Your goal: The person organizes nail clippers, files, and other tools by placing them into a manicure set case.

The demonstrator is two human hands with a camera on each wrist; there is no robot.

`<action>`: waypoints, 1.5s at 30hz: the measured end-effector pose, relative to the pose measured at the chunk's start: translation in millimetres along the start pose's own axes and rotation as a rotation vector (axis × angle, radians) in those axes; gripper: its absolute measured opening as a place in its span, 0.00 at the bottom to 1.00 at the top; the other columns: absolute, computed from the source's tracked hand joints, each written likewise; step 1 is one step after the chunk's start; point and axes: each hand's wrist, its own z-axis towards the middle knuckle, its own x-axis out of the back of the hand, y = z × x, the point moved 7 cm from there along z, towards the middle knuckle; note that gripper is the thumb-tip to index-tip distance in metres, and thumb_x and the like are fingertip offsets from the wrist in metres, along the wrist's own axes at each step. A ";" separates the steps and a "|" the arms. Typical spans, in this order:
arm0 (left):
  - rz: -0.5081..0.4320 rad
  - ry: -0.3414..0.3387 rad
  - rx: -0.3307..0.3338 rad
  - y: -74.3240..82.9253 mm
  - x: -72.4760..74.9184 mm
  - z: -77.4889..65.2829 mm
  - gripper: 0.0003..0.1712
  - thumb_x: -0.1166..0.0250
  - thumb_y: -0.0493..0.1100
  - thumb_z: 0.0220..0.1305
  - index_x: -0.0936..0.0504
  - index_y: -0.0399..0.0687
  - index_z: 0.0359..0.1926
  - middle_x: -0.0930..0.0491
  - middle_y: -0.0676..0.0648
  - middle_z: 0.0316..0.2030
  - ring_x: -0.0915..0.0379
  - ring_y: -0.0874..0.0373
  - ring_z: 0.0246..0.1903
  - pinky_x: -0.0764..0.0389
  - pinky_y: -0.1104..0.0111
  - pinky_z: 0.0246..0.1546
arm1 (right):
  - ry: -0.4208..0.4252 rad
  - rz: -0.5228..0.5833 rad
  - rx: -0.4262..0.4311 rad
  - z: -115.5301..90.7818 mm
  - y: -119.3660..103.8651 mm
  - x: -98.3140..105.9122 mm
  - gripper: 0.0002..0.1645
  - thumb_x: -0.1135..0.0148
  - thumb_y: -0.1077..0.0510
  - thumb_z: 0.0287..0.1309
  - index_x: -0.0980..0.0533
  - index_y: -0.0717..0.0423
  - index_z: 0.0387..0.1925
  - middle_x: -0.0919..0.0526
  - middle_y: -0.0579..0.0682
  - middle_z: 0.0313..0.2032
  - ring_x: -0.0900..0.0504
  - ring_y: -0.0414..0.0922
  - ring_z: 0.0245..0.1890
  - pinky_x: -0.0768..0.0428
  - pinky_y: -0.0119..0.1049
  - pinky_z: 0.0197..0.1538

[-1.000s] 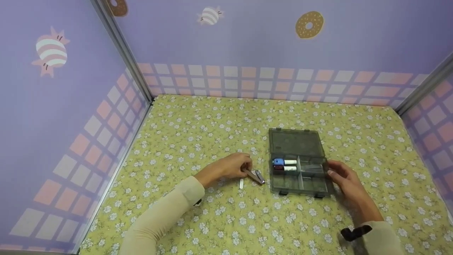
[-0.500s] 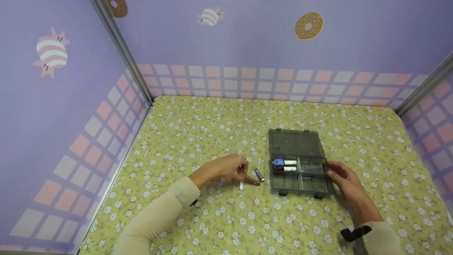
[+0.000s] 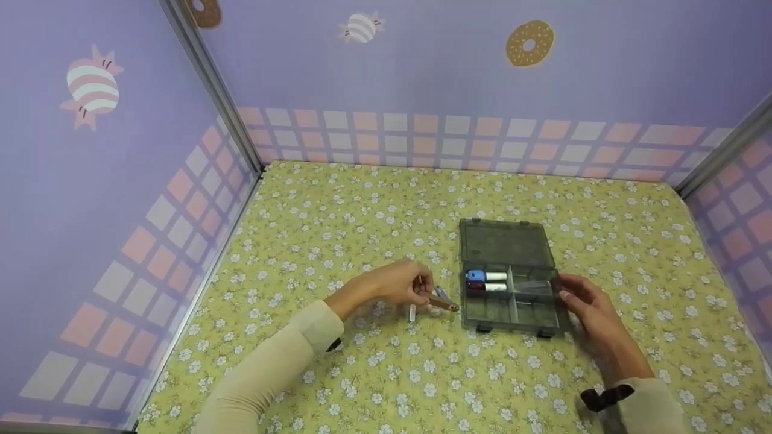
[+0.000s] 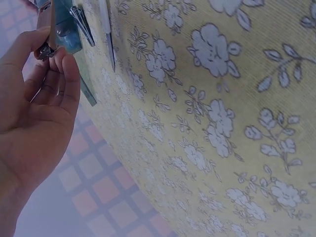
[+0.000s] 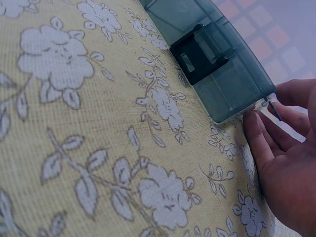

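My left hand [image 3: 398,283] pinches a flat brown tool [image 3: 443,302] between thumb and fingers. One end, with a small hole, points toward the box; metal shows at the pinched end in the left wrist view. Behind it lies a silver nail clipper [image 4: 81,24], partly hidden in the head view. Below the hand is a slim white-handled tool [image 3: 412,313] with a pointed metal blade [image 4: 112,54]. My right hand [image 3: 594,310] touches the right side of a smoky clear divided box [image 5: 237,94], thumb and fingers at its corner. The box's lid [image 3: 506,242] lies back, unfolded.
Inside the box's back left compartment lie a blue nail polish bottle [image 3: 475,276] and a dark red one [image 3: 475,286], both white-capped. A clear piece [image 3: 531,287] lies at the back right. A flowered cloth [image 3: 338,229] covers the table, with purple walls around.
My left hand first drew the brown tool left, off the nail clipper, then shifted right with it toward the box, overlapping the clipper again. My right hand and the box have stayed put.
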 end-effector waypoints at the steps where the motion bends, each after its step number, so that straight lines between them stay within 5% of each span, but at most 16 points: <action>1: -0.004 0.012 -0.005 1.6 -0.1 1.3 0.04 0.29 0.44 0.72 0.15 0.52 0.44 0.18 0.54 0.35 0.22 0.63 0.33 0.20 0.70 0.34 | 0.000 -0.012 0.004 0.3 0.0 -0.1 0.35 0.40 0.53 0.79 0.37 0.64 0.77 0.31 0.62 0.70 0.23 0.49 0.62 0.16 0.36 0.54; 7: -0.015 0.091 -0.052 12.7 -2.7 12.7 0.05 0.29 0.43 0.71 0.15 0.49 0.43 0.19 0.54 0.35 0.23 0.64 0.32 0.20 0.73 0.33 | 0.000 -0.110 0.044 1.5 -1.8 0.1 0.35 0.40 0.52 0.79 0.37 0.66 0.76 0.29 0.62 0.69 0.21 0.44 0.60 0.18 0.33 0.55; 22: 0.030 0.155 -0.142 41.8 -24.8 40.0 0.07 0.30 0.43 0.73 0.16 0.47 0.46 0.20 0.53 0.38 0.24 0.64 0.34 0.22 0.76 0.35 | 0.006 -0.041 0.015 -0.4 -0.4 -0.3 0.34 0.40 0.53 0.79 0.36 0.64 0.76 0.30 0.62 0.69 0.23 0.47 0.61 0.17 0.34 0.55; 29: 0.065 0.172 -0.145 50.5 -39.6 52.2 0.07 0.30 0.44 0.73 0.16 0.46 0.46 0.21 0.52 0.39 0.25 0.65 0.34 0.24 0.78 0.35 | -0.011 0.065 -0.023 -1.1 2.0 -1.1 0.35 0.39 0.55 0.79 0.38 0.64 0.77 0.31 0.61 0.69 0.23 0.49 0.61 0.15 0.38 0.54; 36: 0.028 0.237 -0.133 57.0 -46.6 61.1 0.07 0.29 0.45 0.73 0.16 0.48 0.46 0.22 0.54 0.40 0.25 0.67 0.35 0.23 0.80 0.35 | -0.025 -0.092 0.026 2.0 -3.7 1.7 0.35 0.42 0.51 0.80 0.38 0.63 0.78 0.33 0.63 0.72 0.24 0.46 0.63 0.18 0.33 0.56; 45: 0.086 0.253 -0.093 60.6 -55.5 66.1 0.08 0.30 0.46 0.74 0.15 0.49 0.48 0.21 0.55 0.40 0.26 0.69 0.34 0.23 0.80 0.35 | 0.014 -0.046 0.015 -0.6 -1.4 0.6 0.35 0.40 0.52 0.79 0.37 0.63 0.77 0.32 0.61 0.70 0.24 0.47 0.62 0.17 0.34 0.55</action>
